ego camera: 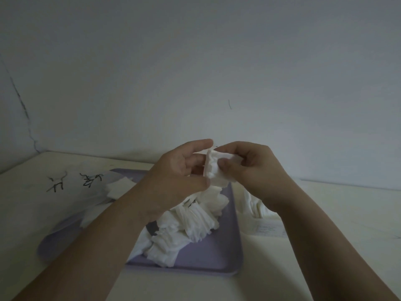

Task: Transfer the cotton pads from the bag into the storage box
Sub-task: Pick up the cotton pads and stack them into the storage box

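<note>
Two hands hold 1 small stack of cotton pads (211, 168) in the air over the far end of the lavender tray (208, 255). The right grip (253, 168) pinches its right side between thumb and fingers. The left grip (178, 170) brackets its left edge, forefinger above, thumb below. The stack's long axis stands roughly upright. A loose pile of pads (191, 220) lies below and nearer on the tray, and a clear bag (71, 192) lies left on the table (325, 213). Both grips look equally near.

Two bare forearms (102, 231) lead to a bare left hand (178, 168) and right hand (251, 166).
</note>
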